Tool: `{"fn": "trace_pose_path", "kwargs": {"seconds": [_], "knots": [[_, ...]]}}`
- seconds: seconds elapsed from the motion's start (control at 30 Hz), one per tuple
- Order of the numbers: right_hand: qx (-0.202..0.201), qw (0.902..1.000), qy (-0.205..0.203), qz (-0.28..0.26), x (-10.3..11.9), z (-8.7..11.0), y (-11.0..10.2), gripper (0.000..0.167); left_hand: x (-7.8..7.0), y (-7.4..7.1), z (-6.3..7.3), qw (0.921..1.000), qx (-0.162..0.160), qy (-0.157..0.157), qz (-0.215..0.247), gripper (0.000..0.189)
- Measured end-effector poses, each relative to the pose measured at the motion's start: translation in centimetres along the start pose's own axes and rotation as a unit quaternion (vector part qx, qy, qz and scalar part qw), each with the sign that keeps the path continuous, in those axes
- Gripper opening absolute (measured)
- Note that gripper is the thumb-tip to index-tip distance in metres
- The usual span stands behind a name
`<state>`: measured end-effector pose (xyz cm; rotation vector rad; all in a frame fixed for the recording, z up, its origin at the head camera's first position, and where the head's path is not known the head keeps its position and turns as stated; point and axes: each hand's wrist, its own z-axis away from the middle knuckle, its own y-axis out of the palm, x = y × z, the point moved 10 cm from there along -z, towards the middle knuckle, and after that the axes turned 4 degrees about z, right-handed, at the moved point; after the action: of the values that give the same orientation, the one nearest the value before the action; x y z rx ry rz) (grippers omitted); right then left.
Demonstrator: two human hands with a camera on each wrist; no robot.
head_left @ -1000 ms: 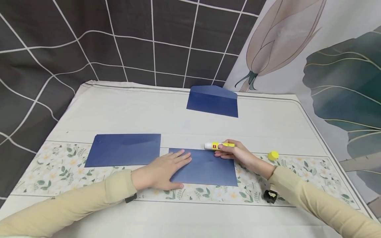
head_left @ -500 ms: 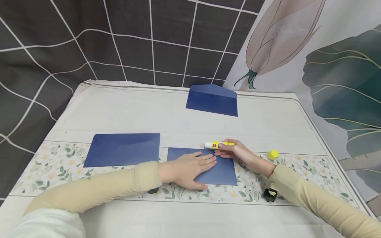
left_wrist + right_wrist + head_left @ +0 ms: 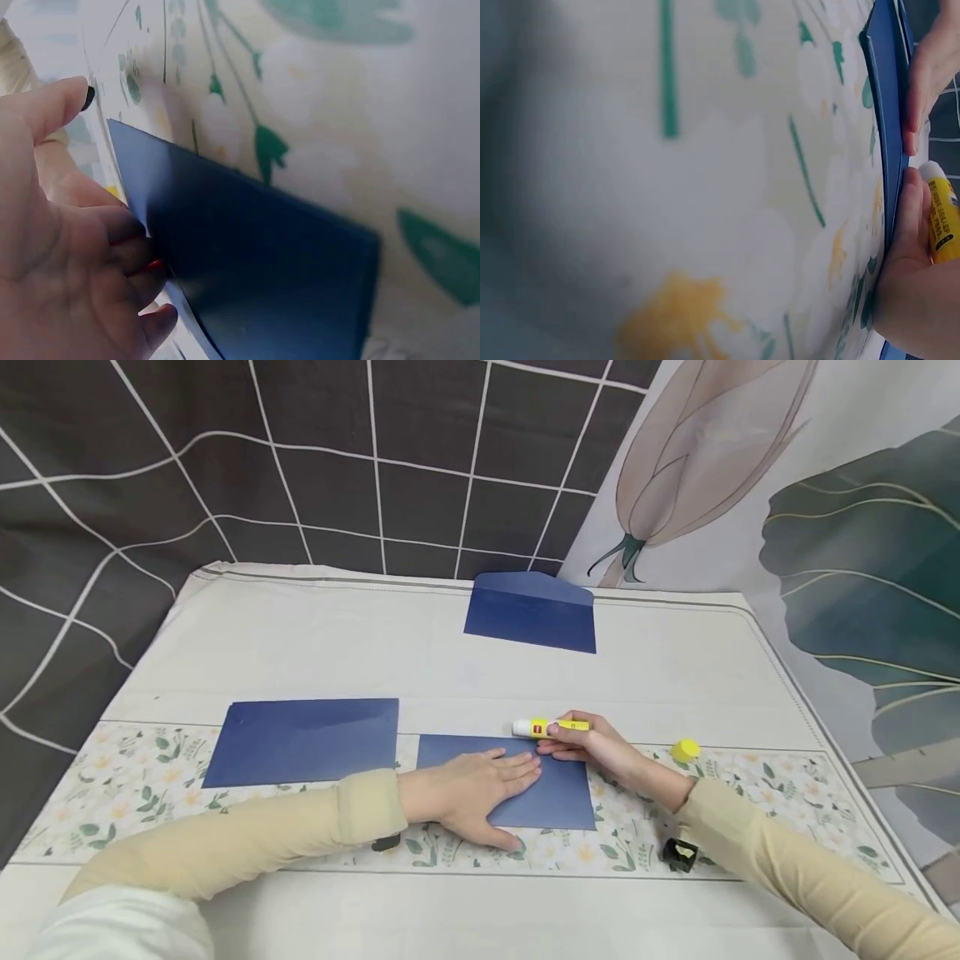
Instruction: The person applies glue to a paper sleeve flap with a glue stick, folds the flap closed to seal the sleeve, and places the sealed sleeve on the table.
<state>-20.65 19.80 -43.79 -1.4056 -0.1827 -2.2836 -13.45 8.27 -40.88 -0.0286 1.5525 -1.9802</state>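
A blue envelope (image 3: 555, 797) lies flat in front of me on the flowered cloth band. My left hand (image 3: 476, 789) rests on it with fingers extended to the right. In the left wrist view, the envelope (image 3: 262, 277) shows beside the fingers. The right hand (image 3: 600, 747) holds a yellow and white glue stick (image 3: 540, 728) sideways between thumb and fingers, while its lower fingers touch the envelope's upper right part. Text on the glue stick (image 3: 943, 217) shows in the right wrist view. Its yellow cap (image 3: 686, 750) sits on the cloth, right of the right hand.
Left of the hands lies a blue envelope or stack of them (image 3: 315, 739). Another blue envelope (image 3: 532, 618), its flap raised, lies at the table's far edge. A pale cloth (image 3: 360, 635) covers the table. Dark gridded fabric (image 3: 315, 485) hangs behind.
My left hand has slid right across the envelope towards the right hand, and is nearly still over the last half second. The right hand keeps its hold on the glue stick.
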Motion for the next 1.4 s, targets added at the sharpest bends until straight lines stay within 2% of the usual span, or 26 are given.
{"fn": "trace_pose_path", "kwargs": {"seconds": [0.13, 0.43, 0.5, 0.6, 0.7, 0.83, 1.03, 1.2, 1.4], "knots": [[0.003, 0.9999, -0.013, 0.01, 0.3, 0.0, 0.3, 0.029, 0.2, 0.0, 0.8, 0.9999, -0.005, -0.004, 0.009, 0.087], [-0.003, 0.9991, -0.024, 0.035, 0.4, 0.1, 0.2, 0.027, 1.3, 0.7, 3.5, 0.9992, -0.006, -0.016, 0.036, 0.081], [-0.004, 0.9984, -0.031, 0.047, 0.5, 0.3, 0.1, 0.028, 1.5, 0.1, 3.8, 0.9982, -0.026, -0.017, 0.05, 0.075], [-0.005, 0.9969, -0.042, 0.067, 0.7, 0.5, 0.0, 0.03, 2.3, -1.3, 4.2, 0.9949, -0.077, -0.026, 0.059, 0.068], [-0.006, 0.9951, -0.055, 0.081, 0.9, 0.7, 0.0, 0.033, 3.6, -2.5, 4.6, 0.989, -0.126, -0.056, 0.052, 0.071], [-0.015, 0.9929, -0.076, 0.091, 1.3, 1.0, 0.1, 0.033, 5.5, -3.2, 5.1, 0.9821, -0.153, -0.102, 0.041, 0.082], [-0.015, 0.9892, -0.106, 0.1, 1.9, 1.4, 0.4, 0.032, 6.8, -3.5, 5.0, 0.9773, -0.172, -0.114, 0.051, 0.087], [-0.01, 0.9892, -0.111, 0.096, 1.9, 1.2, 0.4, 0.032, 7.5, -3.7, 4.3, 0.9774, -0.162, -0.118, 0.068, 0.093], [-0.009, 0.9918, -0.109, 0.066, 2.1, 1.2, 0.2, 0.031, 8.3, -3.9, 3.4, 0.9771, -0.144, -0.126, 0.094, 0.091]]}}
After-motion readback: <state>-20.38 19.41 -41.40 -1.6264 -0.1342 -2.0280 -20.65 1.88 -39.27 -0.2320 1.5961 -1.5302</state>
